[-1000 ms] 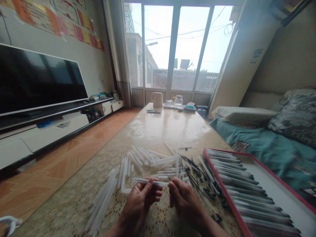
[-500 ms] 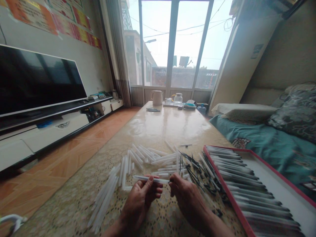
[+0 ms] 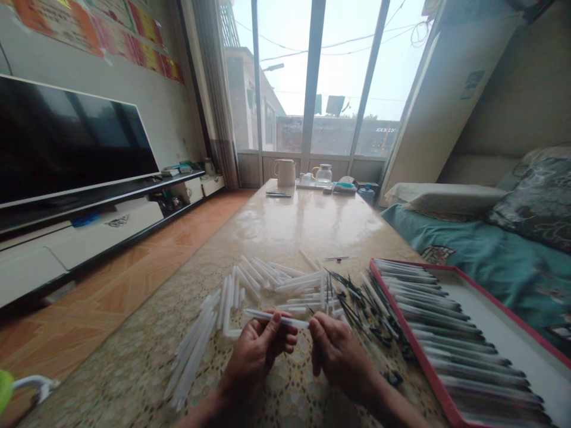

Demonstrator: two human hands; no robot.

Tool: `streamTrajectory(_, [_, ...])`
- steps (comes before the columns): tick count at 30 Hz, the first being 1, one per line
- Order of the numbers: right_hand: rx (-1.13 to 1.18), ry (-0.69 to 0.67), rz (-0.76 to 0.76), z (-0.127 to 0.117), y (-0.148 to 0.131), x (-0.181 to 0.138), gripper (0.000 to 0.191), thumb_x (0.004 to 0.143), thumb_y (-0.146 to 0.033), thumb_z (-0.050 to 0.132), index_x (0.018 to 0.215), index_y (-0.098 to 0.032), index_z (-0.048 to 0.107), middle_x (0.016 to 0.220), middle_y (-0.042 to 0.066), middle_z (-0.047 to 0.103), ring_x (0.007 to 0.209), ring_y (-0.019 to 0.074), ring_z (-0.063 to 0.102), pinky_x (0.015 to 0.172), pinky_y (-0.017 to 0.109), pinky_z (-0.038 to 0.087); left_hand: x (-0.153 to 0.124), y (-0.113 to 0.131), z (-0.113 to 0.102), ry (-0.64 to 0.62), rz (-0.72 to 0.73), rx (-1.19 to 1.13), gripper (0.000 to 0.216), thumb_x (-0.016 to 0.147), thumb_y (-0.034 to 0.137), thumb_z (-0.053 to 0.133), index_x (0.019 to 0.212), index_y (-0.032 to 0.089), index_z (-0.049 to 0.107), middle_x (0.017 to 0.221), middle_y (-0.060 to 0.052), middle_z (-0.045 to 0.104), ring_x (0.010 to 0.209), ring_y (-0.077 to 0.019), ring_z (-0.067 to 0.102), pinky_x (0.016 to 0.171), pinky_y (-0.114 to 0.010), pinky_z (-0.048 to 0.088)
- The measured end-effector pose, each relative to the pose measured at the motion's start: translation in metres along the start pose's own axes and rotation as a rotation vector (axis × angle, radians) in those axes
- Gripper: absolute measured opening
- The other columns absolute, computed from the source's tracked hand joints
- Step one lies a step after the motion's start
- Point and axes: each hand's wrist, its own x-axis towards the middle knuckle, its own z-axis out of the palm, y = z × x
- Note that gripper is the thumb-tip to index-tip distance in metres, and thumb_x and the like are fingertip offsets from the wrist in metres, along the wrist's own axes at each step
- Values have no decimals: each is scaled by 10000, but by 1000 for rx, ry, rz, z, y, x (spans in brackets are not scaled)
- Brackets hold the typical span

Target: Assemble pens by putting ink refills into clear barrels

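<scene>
Near the table's front, my left hand [image 3: 263,345] grips a slim white pen barrel [image 3: 259,315], its thumb on top and its fingers curled beneath. The barrel lies nearly level, sloping slightly down to the right. At its right end is my right hand [image 3: 336,345], with thumb and fingers pinched together; what they pinch is hidden. A thin dark tip shows just above those fingers. Loose white barrels [image 3: 254,276] lie in a spread behind my hands, and more form a bundle [image 3: 194,351] at the left. Thin black refills and dark caps [image 3: 363,312] are heaped on the right.
A shallow red-rimmed box [image 3: 417,362] holds a row of pens with dark ends at the right. On the table's far end stand a pale jug [image 3: 285,172], a glass pitcher [image 3: 323,174] and a tissue pack [image 3: 345,186]. A teal-covered sofa [image 3: 473,255] runs alongside.
My right hand has turned and closed up against the barrel's right end. The barrel now tilts a little more, its left end higher. My left hand keeps its hold, and the view has shifted slightly.
</scene>
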Motion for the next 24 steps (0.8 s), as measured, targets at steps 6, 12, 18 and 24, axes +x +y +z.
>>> streamTrajectory(6, [350,-187,233,4,7,2,548,843,-694,218,694,-205,416,378,-29,521,227,79,356,265,173,213,1,-1,-1,-44,45,31,311,653,382,765,799,121,677,636,-67,715,544,-144,641,506,-223,480])
streamTrajectory(12, [102,-32,48,-5,-4,-3,405,902,-568,315,850,-196,465,545,-11,612,319,76,442,344,170,319,-2,3,2,64,-19,-17,293,655,371,767,776,117,684,632,-49,707,557,-121,631,543,-209,488])
streamTrajectory(18, [89,-21,-14,-2,3,-3,342,931,-487,318,782,-203,440,601,-10,621,349,66,453,362,164,333,-3,5,4,48,-24,-5,286,634,379,777,753,135,686,620,-42,703,552,-125,626,537,-213,484])
streamTrajectory(24, [146,-36,87,-1,6,-1,473,920,-561,236,715,-197,457,476,-13,581,292,78,407,318,179,282,-4,6,7,66,-18,-7,331,609,376,794,759,105,678,628,-66,705,549,-136,631,525,-221,487])
